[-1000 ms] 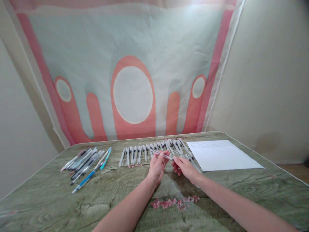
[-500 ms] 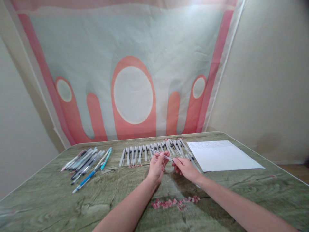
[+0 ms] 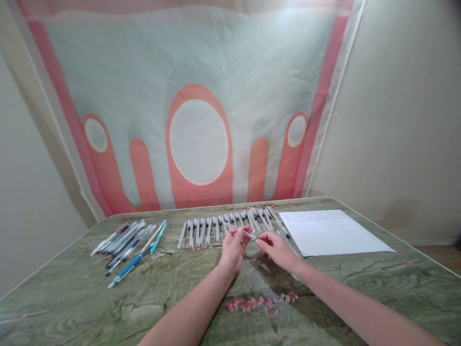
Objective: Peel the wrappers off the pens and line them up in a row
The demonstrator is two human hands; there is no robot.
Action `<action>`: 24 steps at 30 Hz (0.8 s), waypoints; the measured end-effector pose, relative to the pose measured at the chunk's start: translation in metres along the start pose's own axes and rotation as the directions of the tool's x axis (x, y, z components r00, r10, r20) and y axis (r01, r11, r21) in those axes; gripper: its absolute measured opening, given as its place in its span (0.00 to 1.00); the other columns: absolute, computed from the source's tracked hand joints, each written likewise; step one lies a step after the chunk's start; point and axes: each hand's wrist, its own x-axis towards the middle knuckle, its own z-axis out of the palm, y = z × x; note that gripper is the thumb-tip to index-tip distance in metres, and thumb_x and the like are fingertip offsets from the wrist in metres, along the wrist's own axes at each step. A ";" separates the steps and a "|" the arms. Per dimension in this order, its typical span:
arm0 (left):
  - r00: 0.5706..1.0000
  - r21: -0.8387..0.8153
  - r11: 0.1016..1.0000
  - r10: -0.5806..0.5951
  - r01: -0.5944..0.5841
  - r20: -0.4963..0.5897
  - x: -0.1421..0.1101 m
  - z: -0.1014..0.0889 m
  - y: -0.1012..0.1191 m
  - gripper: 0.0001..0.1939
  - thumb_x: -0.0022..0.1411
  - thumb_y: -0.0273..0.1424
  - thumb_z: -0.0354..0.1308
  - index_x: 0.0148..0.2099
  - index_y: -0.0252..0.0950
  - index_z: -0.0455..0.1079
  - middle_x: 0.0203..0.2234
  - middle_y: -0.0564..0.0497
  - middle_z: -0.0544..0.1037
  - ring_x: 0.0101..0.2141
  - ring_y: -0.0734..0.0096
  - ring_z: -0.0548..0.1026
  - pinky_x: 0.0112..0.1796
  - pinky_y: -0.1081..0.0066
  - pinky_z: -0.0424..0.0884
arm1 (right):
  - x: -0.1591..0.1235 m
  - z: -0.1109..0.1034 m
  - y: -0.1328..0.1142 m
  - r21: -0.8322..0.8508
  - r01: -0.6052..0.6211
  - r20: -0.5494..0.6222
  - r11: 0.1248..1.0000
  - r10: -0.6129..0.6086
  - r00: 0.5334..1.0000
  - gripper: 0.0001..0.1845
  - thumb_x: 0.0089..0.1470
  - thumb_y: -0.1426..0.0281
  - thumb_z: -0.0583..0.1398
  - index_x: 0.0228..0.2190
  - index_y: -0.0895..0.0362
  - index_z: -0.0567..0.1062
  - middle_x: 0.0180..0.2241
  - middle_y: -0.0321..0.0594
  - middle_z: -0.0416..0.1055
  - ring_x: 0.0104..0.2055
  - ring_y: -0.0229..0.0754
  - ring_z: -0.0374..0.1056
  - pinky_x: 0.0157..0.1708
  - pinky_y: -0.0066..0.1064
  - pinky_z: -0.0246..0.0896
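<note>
My left hand (image 3: 235, 245) is closed on a slim pale pen (image 3: 248, 234), pinched between thumb and fingers. The pen slants down from upper left to lower right above the table. At its lower right end, the fingertips of my right hand (image 3: 275, 247) are pinched together on the pen's end. The detail at that tip is too small to make out. Just behind my hands lies a row of clear pen parts with black pieces (image 3: 201, 230), set side by side. Some of the row is hidden by my hands.
To the left is a loose pile of pens (image 3: 126, 242), with a blue pen (image 3: 126, 271) and a turquoise pen (image 3: 158, 237) at its near side. A white sheet with writing along its top (image 3: 331, 235) lies to the right. All rest on a wood-patterned table (image 3: 90, 307).
My right hand's fingers have shifted slightly and curled differently at the pen's lower end. The left hand and the pen stay nearly in place.
</note>
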 end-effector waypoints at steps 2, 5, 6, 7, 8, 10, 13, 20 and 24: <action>1.000 0.001 1.000 -0.003 0.003 -0.009 0.000 0.000 0.000 0.12 0.50 0.30 0.58 0.31 0.35 0.56 0.36 0.46 0.74 0.41 0.68 0.71 0.45 0.65 0.63 | 0.000 0.000 0.000 0.031 -0.047 0.031 0.998 0.046 0.998 0.19 0.51 0.55 0.50 0.29 0.59 0.68 0.22 0.35 0.65 0.21 0.33 0.61 0.15 0.22 0.54; 1.000 0.002 1.000 -0.002 0.002 -0.006 0.000 0.000 0.000 0.12 0.50 0.30 0.58 0.31 0.35 0.56 0.35 0.46 0.75 0.41 0.68 0.71 0.46 0.65 0.62 | 0.000 0.000 0.000 0.013 -0.041 0.042 0.999 0.040 0.998 0.20 0.51 0.55 0.49 0.27 0.59 0.68 0.22 0.36 0.65 0.20 0.33 0.61 0.15 0.22 0.53; 1.000 0.003 1.000 -0.002 0.002 -0.007 0.000 0.000 0.000 0.12 0.50 0.30 0.58 0.31 0.35 0.56 0.36 0.46 0.75 0.41 0.68 0.71 0.46 0.65 0.62 | 0.000 0.000 0.000 -0.005 -0.017 0.027 1.000 0.017 0.999 0.19 0.51 0.56 0.50 0.27 0.59 0.68 0.21 0.35 0.65 0.20 0.33 0.60 0.15 0.22 0.54; 1.000 0.004 1.000 0.000 0.000 -0.008 0.000 0.000 0.000 0.12 0.50 0.30 0.58 0.31 0.35 0.55 0.36 0.46 0.75 0.41 0.68 0.71 0.46 0.64 0.62 | 0.000 0.000 0.001 -0.020 0.002 0.008 1.000 -0.002 1.000 0.17 0.49 0.56 0.52 0.27 0.58 0.68 0.21 0.35 0.65 0.20 0.32 0.60 0.15 0.22 0.54; 1.000 0.004 1.000 0.001 -0.001 -0.010 0.000 0.000 0.000 0.12 0.50 0.31 0.58 0.31 0.35 0.56 0.36 0.46 0.75 0.41 0.67 0.71 0.46 0.64 0.62 | 0.000 0.000 0.002 -0.026 0.011 -0.009 1.000 -0.011 1.000 0.16 0.48 0.57 0.54 0.28 0.58 0.68 0.21 0.34 0.65 0.20 0.32 0.60 0.15 0.21 0.54; 1.000 0.006 1.000 0.003 -0.003 -0.014 0.000 0.000 0.000 0.13 0.49 0.31 0.59 0.31 0.35 0.56 0.36 0.46 0.75 0.41 0.67 0.71 0.46 0.64 0.62 | 0.001 0.000 0.003 -0.003 -0.010 -0.015 1.000 0.010 1.000 0.17 0.48 0.56 0.54 0.29 0.58 0.68 0.22 0.35 0.65 0.21 0.33 0.61 0.15 0.21 0.55; 1.000 0.010 1.000 0.006 -0.006 -0.012 0.001 -0.001 0.000 0.13 0.49 0.31 0.59 0.32 0.35 0.56 0.36 0.46 0.75 0.41 0.67 0.72 0.46 0.64 0.62 | 0.001 0.001 0.003 0.038 -0.050 0.022 0.998 0.049 0.999 0.19 0.51 0.55 0.50 0.28 0.59 0.68 0.23 0.37 0.67 0.21 0.34 0.62 0.14 0.22 0.55; 1.000 0.003 1.000 0.009 -0.009 -0.006 0.000 0.000 -0.001 0.12 0.50 0.31 0.58 0.31 0.35 0.56 0.35 0.46 0.75 0.40 0.67 0.72 0.46 0.64 0.62 | 0.000 0.001 0.001 0.016 -0.013 -0.030 1.000 0.013 0.999 0.16 0.47 0.57 0.54 0.29 0.58 0.68 0.22 0.35 0.66 0.21 0.33 0.61 0.14 0.21 0.54; 1.000 0.006 1.000 0.006 -0.006 -0.003 0.001 -0.001 -0.002 0.12 0.50 0.31 0.58 0.31 0.35 0.55 0.35 0.46 0.75 0.40 0.67 0.72 0.46 0.64 0.63 | 0.000 0.001 0.001 0.053 -0.058 0.023 0.997 0.057 0.998 0.20 0.51 0.55 0.49 0.28 0.59 0.69 0.23 0.37 0.67 0.21 0.34 0.62 0.14 0.22 0.55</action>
